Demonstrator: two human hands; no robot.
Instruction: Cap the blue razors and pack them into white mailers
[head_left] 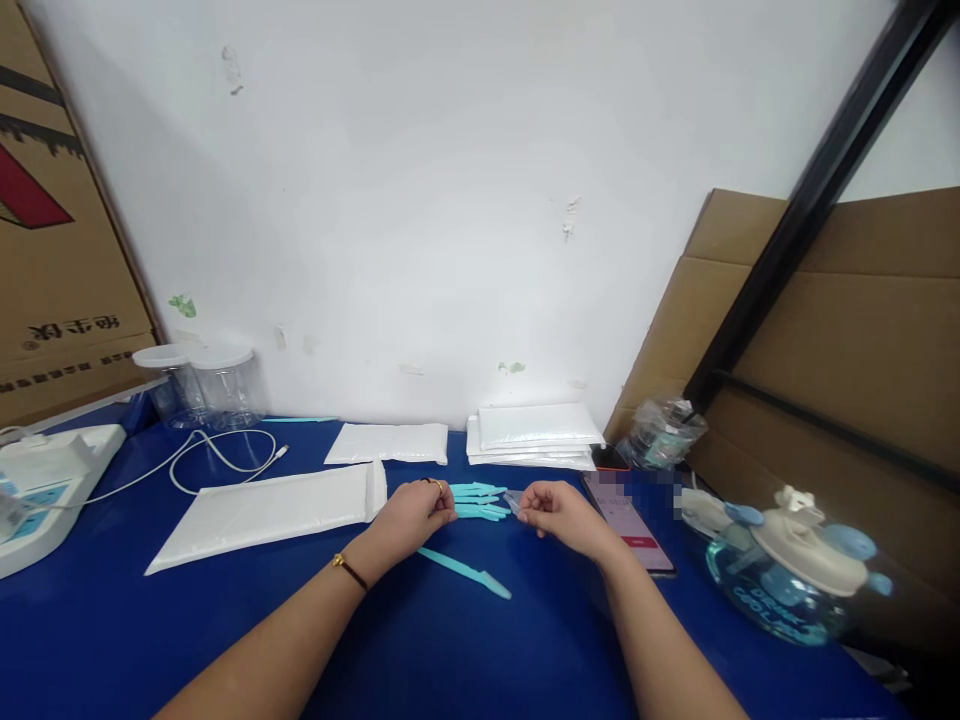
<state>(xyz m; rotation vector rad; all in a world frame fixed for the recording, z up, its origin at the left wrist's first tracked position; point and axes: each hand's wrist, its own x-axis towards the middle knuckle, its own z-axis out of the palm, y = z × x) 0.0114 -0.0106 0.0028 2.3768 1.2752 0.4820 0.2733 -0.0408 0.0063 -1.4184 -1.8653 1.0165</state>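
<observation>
My left hand [416, 513] is closed in a pinch on the handle ends of a small bundle of turquoise plastic razors [480, 500], held just above the blue table [450, 650]. My right hand [551, 507] is closed on the other end of the bundle, where a clear cap or blade tip [513, 501] shows between its fingers. One more turquoise razor [465, 571] lies loose on the table below and between my wrists. A white padded envelope [270, 515] lies flat to the left of my left hand.
More white envelopes lie at the back: one flat [388, 443] and a stack [536, 435]. A phone [628, 520] lies right of my right hand, a blue water jug [787, 575] beyond it. Clear jars [196, 385], a white cable [217, 460] and a white device [45, 490] sit at left.
</observation>
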